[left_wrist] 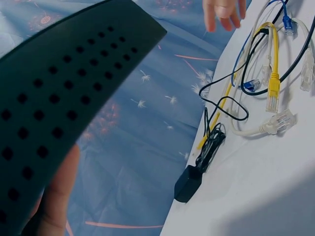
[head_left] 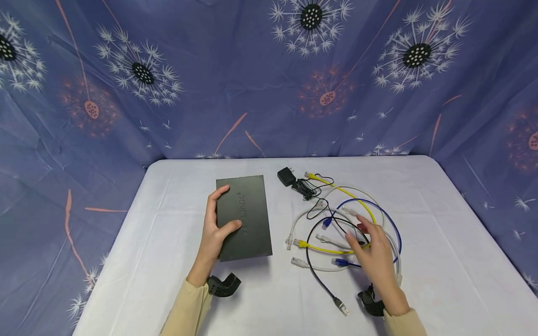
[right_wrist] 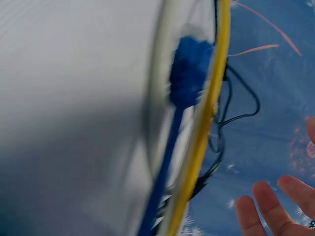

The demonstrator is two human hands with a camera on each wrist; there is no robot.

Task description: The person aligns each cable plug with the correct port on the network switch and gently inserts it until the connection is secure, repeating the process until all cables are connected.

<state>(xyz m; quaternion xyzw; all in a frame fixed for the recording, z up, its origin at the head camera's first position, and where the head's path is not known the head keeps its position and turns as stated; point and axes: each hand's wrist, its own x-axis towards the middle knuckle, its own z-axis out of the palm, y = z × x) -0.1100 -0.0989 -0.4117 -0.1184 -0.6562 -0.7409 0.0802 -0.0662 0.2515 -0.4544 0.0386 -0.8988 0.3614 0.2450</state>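
Note:
In the head view my left hand [head_left: 214, 233] grips a flat dark grey network switch [head_left: 248, 210] by its left side. The thumb lies across the top face, which carries lettering, and a finger bends over the left edge. Rows of round vent holes show on the switch [left_wrist: 54, 98] in the left wrist view. My right hand [head_left: 376, 256] hovers over a loose heap of network cables, thumb and fingers apart. Around it lie a yellow cable [head_left: 328, 250], a blue cable [head_left: 397, 228], a black cable [head_left: 317, 275] and several white ones. The right wrist view shows spread fingertips [right_wrist: 268, 201].
Behind the cables a black power adapter [head_left: 286, 177] lies with its thin cord [head_left: 306, 189] bundled. Everything sits on a white-covered table [head_left: 168, 210]. A blue curtain [head_left: 227, 84] with dandelion print hangs close behind the table's back edge.

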